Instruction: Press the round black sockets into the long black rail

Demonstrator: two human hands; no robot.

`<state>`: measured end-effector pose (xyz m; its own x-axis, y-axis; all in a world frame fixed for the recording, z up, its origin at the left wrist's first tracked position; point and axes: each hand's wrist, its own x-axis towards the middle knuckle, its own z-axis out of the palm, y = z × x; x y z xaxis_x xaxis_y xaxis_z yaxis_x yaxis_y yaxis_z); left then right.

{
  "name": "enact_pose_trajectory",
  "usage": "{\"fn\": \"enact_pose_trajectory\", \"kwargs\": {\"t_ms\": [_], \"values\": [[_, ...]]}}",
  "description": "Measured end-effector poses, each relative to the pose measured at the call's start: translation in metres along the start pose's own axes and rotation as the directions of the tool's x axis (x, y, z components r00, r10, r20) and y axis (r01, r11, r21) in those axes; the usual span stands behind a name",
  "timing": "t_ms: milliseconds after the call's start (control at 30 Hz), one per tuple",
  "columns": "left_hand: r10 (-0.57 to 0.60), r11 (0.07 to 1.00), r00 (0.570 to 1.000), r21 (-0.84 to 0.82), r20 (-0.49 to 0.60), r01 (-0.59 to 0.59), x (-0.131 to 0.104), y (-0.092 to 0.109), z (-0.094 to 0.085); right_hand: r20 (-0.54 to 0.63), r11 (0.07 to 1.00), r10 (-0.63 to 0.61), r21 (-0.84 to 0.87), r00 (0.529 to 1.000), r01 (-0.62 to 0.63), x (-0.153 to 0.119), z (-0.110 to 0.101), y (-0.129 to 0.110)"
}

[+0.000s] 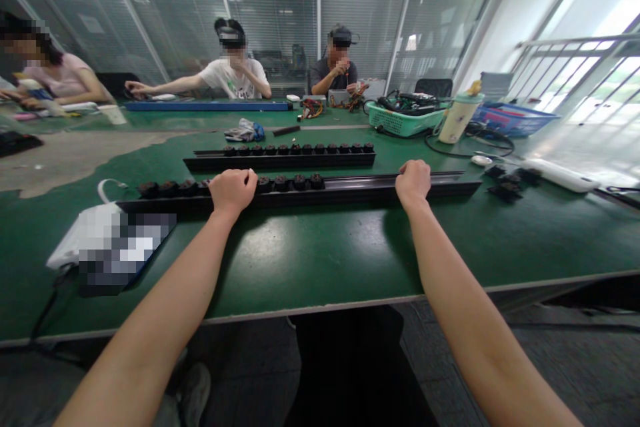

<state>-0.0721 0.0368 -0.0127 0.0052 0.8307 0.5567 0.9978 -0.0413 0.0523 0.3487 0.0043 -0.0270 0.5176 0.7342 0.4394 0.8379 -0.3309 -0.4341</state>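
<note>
A green desk (320,273) is seen stretching away from its near edge. Roughly along that edge, set back from it, a long black rail (360,193) is laid, and beyond it, farther from the edge, a shorter black rail (285,161) is placed. A green basket (400,123) is stood past both, toward the desk's right side. The long black rail is held by both hands: the left grip (233,190) is folded over its left half, the right grip (414,183) over its right part, the fingertips largely hidden. Its left stretch is filled by a row of black round pieces (299,181), ended between the hands. Loose black pieces (507,188) are clustered just beyond its right end.
</note>
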Motion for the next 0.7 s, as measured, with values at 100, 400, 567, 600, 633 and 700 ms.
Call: {"fn": "enact_pose_trajectory", "kwargs": {"t_ms": [100, 400, 567, 600, 633, 700], "values": [[-0.004, 1.000, 1.000, 0.000, 0.012, 0.004, -0.0002, 0.0012, -0.0016, 0.007, 1.000, 0.004, -0.023, 1.000, -0.004, 0.0000, -0.0013, 0.0005], [0.002, 1.000, 1.000, -0.014, 0.006, -0.002, 0.0002, -0.0006, 0.0006, 0.011, 0.999, 0.039, -0.015, 0.999, -0.039, 0.0030, -0.0041, 0.0048], [0.001, 1.000, 1.000, -0.020, 0.007, -0.001, 0.0004, -0.0018, 0.0014, 0.001, 0.999, 0.046, 0.010, 0.999, -0.046, 0.0038, -0.0038, 0.0072], [0.003, 1.000, 1.000, -0.017, 0.006, -0.003, 0.0003, -0.0018, 0.0012, 0.002, 0.999, 0.048, 0.009, 0.999, -0.048, 0.0039, -0.0039, 0.0074], [0.005, 1.000, 1.000, -0.014, 0.005, -0.005, 0.0002, -0.0017, 0.0010, 0.002, 0.999, 0.049, 0.009, 0.999, -0.049, 0.0039, -0.0040, 0.0076], [0.008, 1.000, 1.000, -0.011, 0.003, -0.008, 0.0000, -0.0016, 0.0007, -0.007, 0.998, 0.050, 0.025, 0.999, -0.050, 0.0039, -0.0040, 0.0081]]}}
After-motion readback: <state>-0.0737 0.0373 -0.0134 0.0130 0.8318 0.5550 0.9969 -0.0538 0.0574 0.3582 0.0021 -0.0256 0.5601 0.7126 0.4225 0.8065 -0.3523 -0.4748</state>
